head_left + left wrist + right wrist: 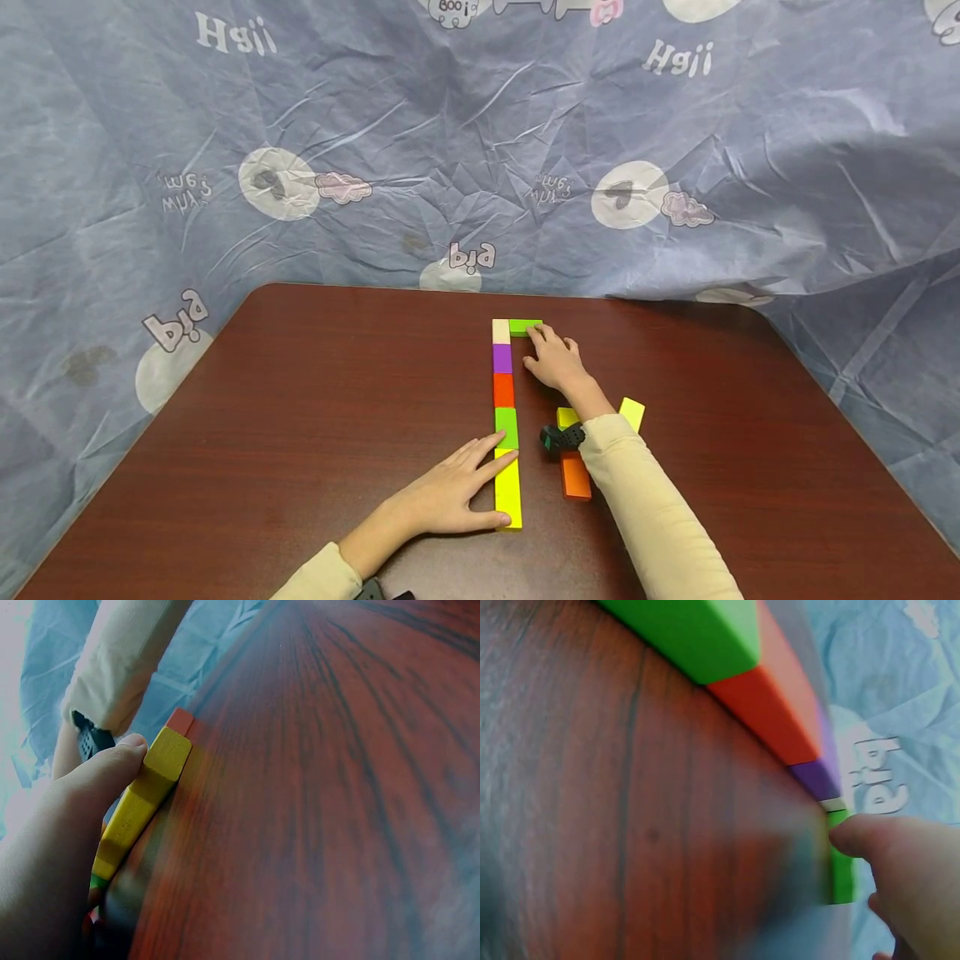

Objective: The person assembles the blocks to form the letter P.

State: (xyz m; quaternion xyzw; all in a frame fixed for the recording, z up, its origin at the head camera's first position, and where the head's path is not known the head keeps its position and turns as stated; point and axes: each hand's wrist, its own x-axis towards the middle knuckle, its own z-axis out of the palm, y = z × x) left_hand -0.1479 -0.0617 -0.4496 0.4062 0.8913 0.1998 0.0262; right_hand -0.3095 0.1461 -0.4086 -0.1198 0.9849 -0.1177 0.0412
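1. L hand: fingers spread apart, resting on the long yellow block at the line's 6 o'clock end, one tip on the near green block. Prob. b/c the line could slide.
2. R hand: fingers apart, touching the far green block, which sits at 12, pointing from the cream block twd 3. Prob. kept snug there.
3. Between: purple block, red block. Ends touch, maybe so it's straight.
4. At 3–4, by the R sleeve: orange block, short yellow block, slanted yellow block. Maybe parked handy.
5. Tabletop count: 9 blocks seen: 3 yellow, 2 green, 1 ea. orange, red, purple, cream. Can't tell if the sleeve hides more.
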